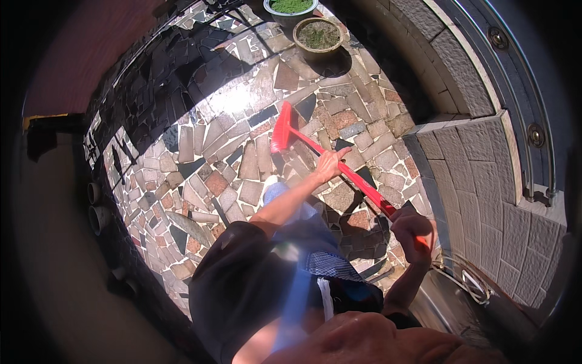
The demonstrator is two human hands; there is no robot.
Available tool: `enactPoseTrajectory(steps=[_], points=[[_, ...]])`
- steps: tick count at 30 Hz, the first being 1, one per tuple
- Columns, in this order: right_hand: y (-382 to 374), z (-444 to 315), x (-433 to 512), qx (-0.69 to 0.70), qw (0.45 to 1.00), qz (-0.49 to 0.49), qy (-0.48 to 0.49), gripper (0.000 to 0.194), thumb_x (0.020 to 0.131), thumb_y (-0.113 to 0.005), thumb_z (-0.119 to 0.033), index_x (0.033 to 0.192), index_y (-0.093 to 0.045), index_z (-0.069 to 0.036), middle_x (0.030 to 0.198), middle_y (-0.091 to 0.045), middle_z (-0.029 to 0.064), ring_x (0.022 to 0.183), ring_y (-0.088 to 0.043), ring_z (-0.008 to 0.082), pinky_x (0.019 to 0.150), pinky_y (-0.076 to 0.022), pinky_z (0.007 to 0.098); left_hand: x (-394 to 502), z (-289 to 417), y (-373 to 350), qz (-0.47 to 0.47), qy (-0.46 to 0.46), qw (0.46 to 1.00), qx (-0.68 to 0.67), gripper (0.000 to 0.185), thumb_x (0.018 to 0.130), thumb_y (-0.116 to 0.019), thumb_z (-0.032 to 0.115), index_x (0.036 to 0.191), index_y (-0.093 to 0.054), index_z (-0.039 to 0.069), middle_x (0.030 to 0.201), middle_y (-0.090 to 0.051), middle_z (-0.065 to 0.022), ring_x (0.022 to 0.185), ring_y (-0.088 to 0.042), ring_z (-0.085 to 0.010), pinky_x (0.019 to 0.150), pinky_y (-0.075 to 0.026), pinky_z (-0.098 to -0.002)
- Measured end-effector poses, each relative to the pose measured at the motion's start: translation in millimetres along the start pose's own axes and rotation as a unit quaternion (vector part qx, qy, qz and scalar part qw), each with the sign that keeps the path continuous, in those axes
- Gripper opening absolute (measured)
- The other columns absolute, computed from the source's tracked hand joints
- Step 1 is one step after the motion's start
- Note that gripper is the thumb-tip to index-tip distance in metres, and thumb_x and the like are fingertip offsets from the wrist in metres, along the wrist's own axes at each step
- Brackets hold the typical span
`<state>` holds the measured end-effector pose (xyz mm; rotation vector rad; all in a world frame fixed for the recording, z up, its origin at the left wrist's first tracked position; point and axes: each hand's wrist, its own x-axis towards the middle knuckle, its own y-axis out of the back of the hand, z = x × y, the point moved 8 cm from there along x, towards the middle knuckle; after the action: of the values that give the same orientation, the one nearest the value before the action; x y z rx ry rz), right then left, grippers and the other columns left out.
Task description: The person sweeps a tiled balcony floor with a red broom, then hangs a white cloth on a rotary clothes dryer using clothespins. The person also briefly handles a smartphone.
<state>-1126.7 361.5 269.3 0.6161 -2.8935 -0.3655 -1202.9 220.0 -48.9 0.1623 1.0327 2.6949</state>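
Observation:
A red broom [362, 183] slants across the view, its bristled head [282, 129] low over or on the crazy-paved stone floor [236, 154]; contact is hard to tell. Partway down the handle, my left hand [331, 165] grips the shaft with one digit sticking out. My right hand [411, 230] is closed round the upper end, where a bit of orange-red handle shows past the fingers. One white shoe [271, 181] peeks out below my blue trouser leg, just behind the broom head.
Beyond the broom stand a round planter [318, 35] of soil and a pale pot [291, 6] with green growth. A stone-tiled wall [473, 159] with metal rails [541, 100] bounds the right. Small pots [97, 219] line the shaded left edge. A white cable [470, 282] lies coiled at lower right.

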Motion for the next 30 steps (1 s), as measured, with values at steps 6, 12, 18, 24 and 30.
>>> enactPoseTrajectory(steps=[6, 12, 18, 24, 30], points=[[-40.3, -77.6, 82.5, 0.015, 0.979, 0.081, 0.184, 0.011, 0.072, -0.07, -0.008, 0.077, -0.065, 0.0, 0.066, -0.063, 0.0067, 0.064, -0.063, 0.0231, 0.063, -0.0538, 0.0324, 78.3, 13.4, 73.2, 0.065, -0.052, 0.98, -0.183, 0.042, 0.082, -0.062, 0.03, 0.114, -0.049, 0.006, 0.074, -0.057, -0.0147, 0.074, -0.058, -0.0348, 0.07, -0.045, -0.0443], [-44.8, -121.1, 160.1, 0.064, 0.964, -0.063, 0.251, 0.022, 0.075, -0.076, -0.014, 0.075, -0.059, -0.001, 0.058, -0.061, 0.0051, 0.053, -0.062, 0.0174, 0.055, -0.0537, 0.0297, 137.4, 9.4, 155.1, -0.139, -0.181, 0.968, -0.099, 0.03, 0.079, -0.059, 0.023, 0.104, -0.053, 0.009, 0.059, -0.052, -0.0152, 0.063, -0.056, -0.0335, 0.06, -0.043, -0.0433], [-83.4, -25.2, 314.0, 0.127, 0.961, 0.14, 0.2, 0.021, 0.075, -0.066, -0.01, 0.064, -0.052, 0.001, 0.051, -0.051, 0.0064, 0.044, -0.052, 0.0195, 0.046, -0.0459, 0.0305, 263.7, -159.8, 287.4, -0.033, -0.174, 0.983, -0.044, 0.042, 0.064, -0.069, 0.019, 0.101, -0.053, 0.007, 0.06, -0.058, -0.0144, 0.06, -0.059, -0.0361, 0.059, -0.045, -0.0462], [-230.6, 155.5, 505.7, -0.034, 0.987, 0.147, 0.046, 0.006, 0.081, -0.06, 0.002, 0.087, -0.06, -0.001, 0.08, -0.061, 0.009, 0.086, -0.061, 0.0242, 0.074, -0.0479, 0.0305, 371.5, -374.5, 344.2, 0.0, -0.055, 0.975, 0.214, 0.072, 0.067, -0.07, 0.022, 0.131, -0.041, 0.006, 0.121, -0.049, -0.0162, 0.115, -0.044, -0.036, 0.095, -0.037, -0.0451], [-243.0, 157.2, 436.1, -0.018, 0.979, 0.202, -0.029, 0.006, 0.078, -0.058, 0.003, 0.082, -0.061, 0.0, 0.077, -0.063, 0.0098, 0.081, -0.063, 0.0263, 0.083, -0.0484, 0.0365, 333.1, -382.4, 253.5, -0.189, -0.136, 0.96, 0.157, 0.055, 0.068, -0.066, 0.037, 0.12, -0.058, 0.02, 0.122, -0.055, -0.0109, 0.122, -0.043, -0.0299, 0.104, -0.028, -0.0497]])
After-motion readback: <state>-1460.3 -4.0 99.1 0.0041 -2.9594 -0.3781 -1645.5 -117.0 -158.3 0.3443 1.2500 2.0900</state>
